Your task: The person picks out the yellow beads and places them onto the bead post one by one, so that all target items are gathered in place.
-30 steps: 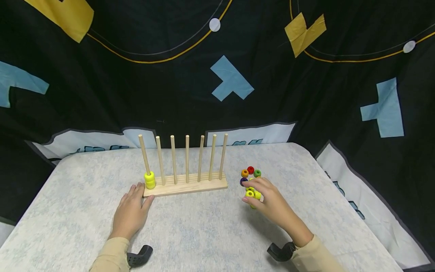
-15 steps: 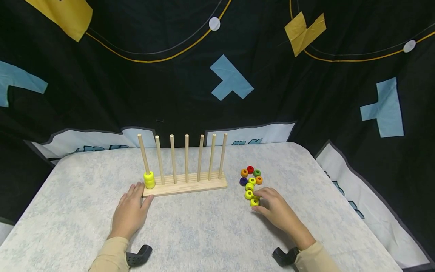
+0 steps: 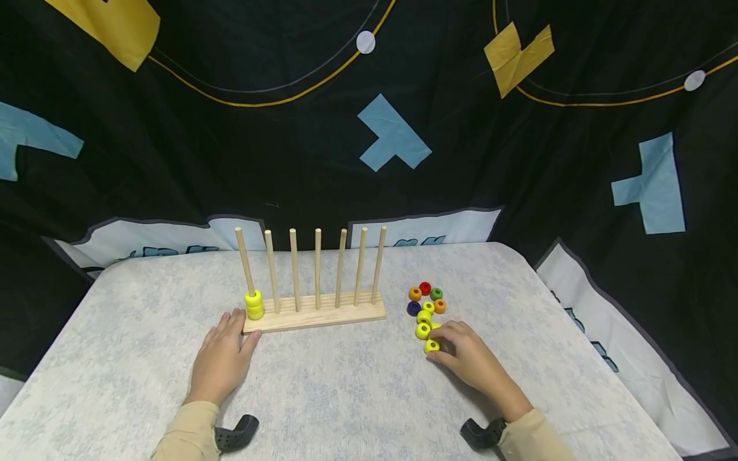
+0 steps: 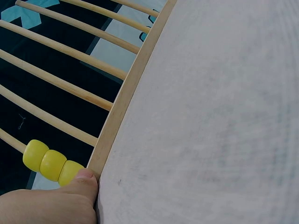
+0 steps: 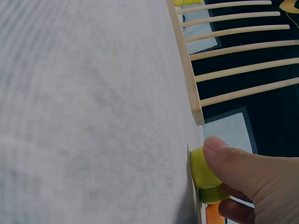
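Observation:
My left hand (image 3: 219,358) rests at the left end of a wooden peg stand (image 3: 323,312). Its thumb touches the front edge and its fingers lie along the end, fairly straight. On the leftmost peg (image 3: 245,262) sit three yellow beads (image 4: 53,164), stacked low; the other pegs are bare. Right of the stand, my right hand (image 3: 475,362) pinches a yellow bead (image 3: 432,346) between thumb and index finger, down at the table. In the right wrist view the thumb lies on that bead (image 5: 202,168). Another yellow bead (image 3: 436,326) is partly hidden by the index finger.
Beyond the right hand lie more yellow beads (image 3: 423,317), a dark purple bead (image 3: 414,308), two orange beads (image 3: 440,306), a red bead (image 3: 425,288) and a green bead (image 3: 436,293). A pale cloth covers the table (image 3: 323,397); a black curtain (image 3: 288,160) hangs behind.
My right hand has come down and nearer to me over the loose beads, and its thumb and index finger have closed on the nearest yellow one. The left hand has stayed put.

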A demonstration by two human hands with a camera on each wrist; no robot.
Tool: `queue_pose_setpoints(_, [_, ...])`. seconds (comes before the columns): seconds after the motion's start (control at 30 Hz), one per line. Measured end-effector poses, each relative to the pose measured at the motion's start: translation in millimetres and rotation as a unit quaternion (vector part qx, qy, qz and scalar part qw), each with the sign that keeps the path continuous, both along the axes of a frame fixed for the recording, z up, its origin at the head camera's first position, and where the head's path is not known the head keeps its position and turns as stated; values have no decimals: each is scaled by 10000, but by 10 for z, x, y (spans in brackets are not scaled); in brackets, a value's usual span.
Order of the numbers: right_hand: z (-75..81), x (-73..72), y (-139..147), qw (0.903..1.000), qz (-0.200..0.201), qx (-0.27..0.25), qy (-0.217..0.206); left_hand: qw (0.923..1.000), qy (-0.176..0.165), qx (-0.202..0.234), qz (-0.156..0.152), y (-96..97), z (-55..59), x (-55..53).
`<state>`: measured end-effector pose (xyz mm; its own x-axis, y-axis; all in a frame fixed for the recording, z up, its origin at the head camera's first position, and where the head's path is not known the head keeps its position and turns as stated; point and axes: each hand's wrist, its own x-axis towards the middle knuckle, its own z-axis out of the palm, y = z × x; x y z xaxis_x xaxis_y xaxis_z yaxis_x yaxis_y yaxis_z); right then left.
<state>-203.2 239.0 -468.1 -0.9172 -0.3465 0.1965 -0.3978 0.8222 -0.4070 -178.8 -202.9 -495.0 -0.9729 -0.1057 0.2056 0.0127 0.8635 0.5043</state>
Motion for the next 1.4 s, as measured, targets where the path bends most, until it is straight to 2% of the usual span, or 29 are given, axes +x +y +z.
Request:
queue_pose_setpoints(0.43, [-25,12,-4,9991,-164,35,-388,10000,60,-8,-4,9,-13,-2])
queue_pose_setpoints(0.8, [34,-23,-35,9995,149,-5,-269,10000,23,-11,1,12,-1,-11])
queue_pose_setpoints(1.03, [239,-136,-94,9991,213,-354,-46,10000,8,-11,-19,8,8,-21])
queue_pose_setpoints(1.23, [482,-322,-174,9976,278,-617,-136,10000,-13,4,-17,1,18,-9])
queue_pose_setpoints(1.4, [722,-491,-266,9982,177,-564,-39,10000,-52,29,-32,-9,1,-3])
